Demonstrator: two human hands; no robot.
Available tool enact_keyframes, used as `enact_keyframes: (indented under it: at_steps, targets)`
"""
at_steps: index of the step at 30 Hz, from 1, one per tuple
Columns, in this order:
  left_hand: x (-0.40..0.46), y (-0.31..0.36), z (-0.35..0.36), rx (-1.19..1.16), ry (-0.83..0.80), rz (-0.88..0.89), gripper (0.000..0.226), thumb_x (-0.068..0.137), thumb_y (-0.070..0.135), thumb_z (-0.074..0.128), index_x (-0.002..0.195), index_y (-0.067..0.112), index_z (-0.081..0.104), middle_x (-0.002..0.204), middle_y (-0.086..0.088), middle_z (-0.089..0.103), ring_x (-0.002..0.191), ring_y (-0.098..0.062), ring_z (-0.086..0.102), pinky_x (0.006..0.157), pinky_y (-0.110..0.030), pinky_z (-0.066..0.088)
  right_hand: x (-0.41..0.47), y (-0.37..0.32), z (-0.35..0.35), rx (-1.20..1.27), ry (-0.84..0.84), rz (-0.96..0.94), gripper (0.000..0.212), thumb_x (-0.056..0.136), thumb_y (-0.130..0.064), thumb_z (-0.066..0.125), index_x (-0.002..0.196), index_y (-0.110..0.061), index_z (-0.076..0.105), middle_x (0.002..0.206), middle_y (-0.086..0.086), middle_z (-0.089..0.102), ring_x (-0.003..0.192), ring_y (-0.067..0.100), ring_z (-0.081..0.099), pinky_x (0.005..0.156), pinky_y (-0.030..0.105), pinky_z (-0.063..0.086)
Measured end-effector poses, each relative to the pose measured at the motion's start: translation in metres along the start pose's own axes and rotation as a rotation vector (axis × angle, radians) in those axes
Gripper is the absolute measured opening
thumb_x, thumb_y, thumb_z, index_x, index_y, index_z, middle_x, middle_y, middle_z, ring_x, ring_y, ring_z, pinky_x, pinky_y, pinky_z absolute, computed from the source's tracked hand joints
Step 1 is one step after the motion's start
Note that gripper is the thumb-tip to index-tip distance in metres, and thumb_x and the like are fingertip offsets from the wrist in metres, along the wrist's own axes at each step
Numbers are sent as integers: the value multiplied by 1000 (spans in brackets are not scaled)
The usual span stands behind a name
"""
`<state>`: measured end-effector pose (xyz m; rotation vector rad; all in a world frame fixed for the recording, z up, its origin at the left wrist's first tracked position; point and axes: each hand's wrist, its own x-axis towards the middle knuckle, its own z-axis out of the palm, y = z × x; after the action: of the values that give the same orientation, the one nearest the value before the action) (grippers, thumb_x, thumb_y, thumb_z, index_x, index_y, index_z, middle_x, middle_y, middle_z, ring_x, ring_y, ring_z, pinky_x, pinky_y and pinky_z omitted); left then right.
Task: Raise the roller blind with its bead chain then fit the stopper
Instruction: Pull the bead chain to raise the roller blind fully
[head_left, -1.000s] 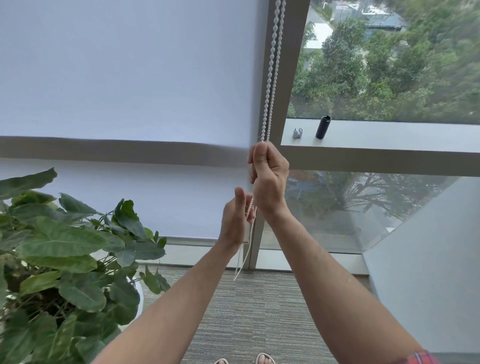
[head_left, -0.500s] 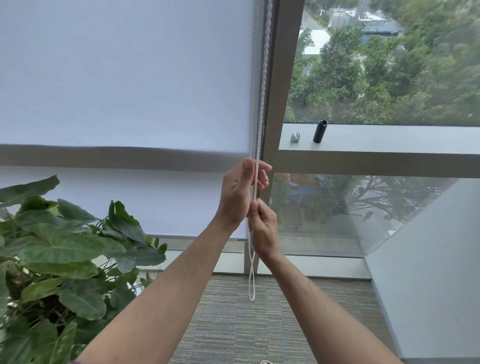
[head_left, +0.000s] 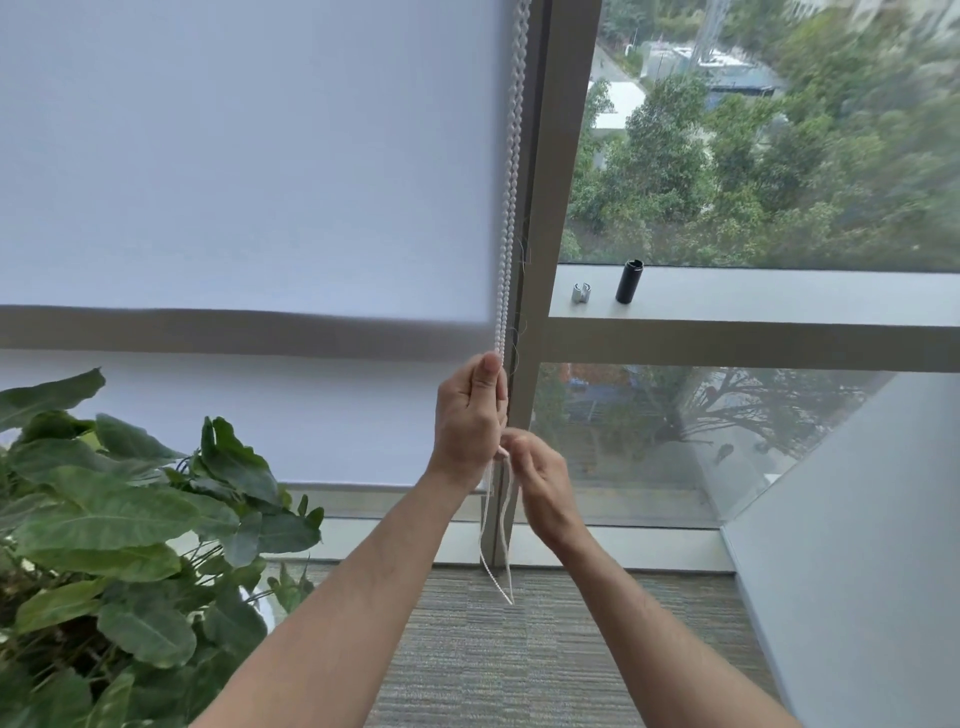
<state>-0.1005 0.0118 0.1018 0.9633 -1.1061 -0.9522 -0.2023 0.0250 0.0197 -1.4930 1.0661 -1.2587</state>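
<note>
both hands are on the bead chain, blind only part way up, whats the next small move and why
Probably one more downward pull with the left hand, which grips the bead chain just under the blind's bottom edge, while the right hand below guides the slack. The blind covers the upper pane and hangs to the crossbar, so raising looks unfinished. The small grey piece on the ledge, possibly the stopper, lies untouched.

Leafy green plant (head_left: 130, 519) at left, grey carpet (head_left: 493, 649), black cylinder (head_left: 629, 281) on window ledge (head_left: 779, 293), trees (head_left: 727, 171) outside
</note>
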Motion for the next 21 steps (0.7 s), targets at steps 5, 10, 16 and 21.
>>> enact_keyframes:
  at_steps: [5,10,16,21]
  targets:
    - [-16,-20,-4,135,-8,-26,40,98,45,43,63,31,56,48,12,41,44,-12,36,50,-26,32,24,-39,-3,-7,130,-127,69,93,-69,41,95,-8,74,82,6,73,78,17,69,71,30,55]
    - [-47,-57,-14,164,-40,-167,42,101,34,41,61,32,53,50,14,41,46,-7,33,50,-29,27,39,-76,9,231,138,-140,47,103,-43,38,103,-8,68,81,9,66,72,19,64,69,33,53]
    - [-54,-63,-21,208,-50,-168,42,98,38,40,61,18,42,50,12,36,43,-5,29,46,-25,26,51,-109,25,408,46,-133,40,105,-34,35,75,-27,61,55,-14,37,45,4,29,43,17,27]
    - [-50,-54,-26,226,-124,-172,42,99,37,41,58,29,45,50,13,38,45,-4,31,44,-19,28,53,-113,21,200,176,-235,41,104,-34,39,64,-25,45,53,-6,35,46,12,29,46,29,26]
